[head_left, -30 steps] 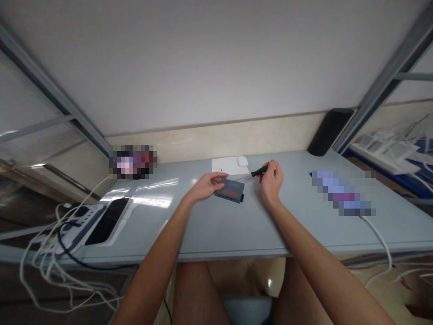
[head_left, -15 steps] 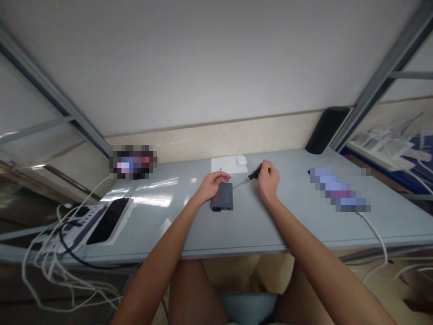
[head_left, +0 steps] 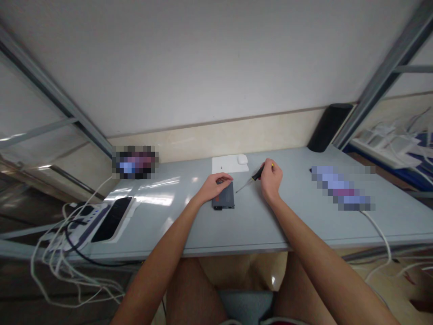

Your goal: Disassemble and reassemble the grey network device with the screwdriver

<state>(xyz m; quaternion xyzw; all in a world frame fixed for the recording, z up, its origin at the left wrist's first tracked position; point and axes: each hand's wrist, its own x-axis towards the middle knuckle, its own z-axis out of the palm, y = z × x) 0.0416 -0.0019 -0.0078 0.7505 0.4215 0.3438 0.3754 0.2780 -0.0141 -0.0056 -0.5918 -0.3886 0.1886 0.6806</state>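
Observation:
A small dark grey box [head_left: 224, 197] with orange marking and ports along its near edge lies on the table. My left hand [head_left: 216, 184] grips it across the far left part, thumb and fingers curled over the top. To the right, my right hand [head_left: 271, 178] is closed around a screwdriver [head_left: 257, 174] with a black and yellow handle. Its thin metal shaft slants down to the left, and the tip is just right of the box, apart from it. Behind the box lies a white sheet [head_left: 225, 164] with tiny dark screw-like bits and a white case [head_left: 242, 159] on it.
At the left are a blurred-out device [head_left: 135, 162], a dark phone-like slab [head_left: 112, 219] and a power strip [head_left: 88, 225] with tangled white cables. A blurred-out phone [head_left: 341, 188] with a white cable lies right. A black cylinder [head_left: 329, 127] stands at the back right.
The screwdriver tip has come away from the box's right side and swung nearer to me. My right hand has shifted slightly right. The left hand stays on the box, and the view has moved slightly.

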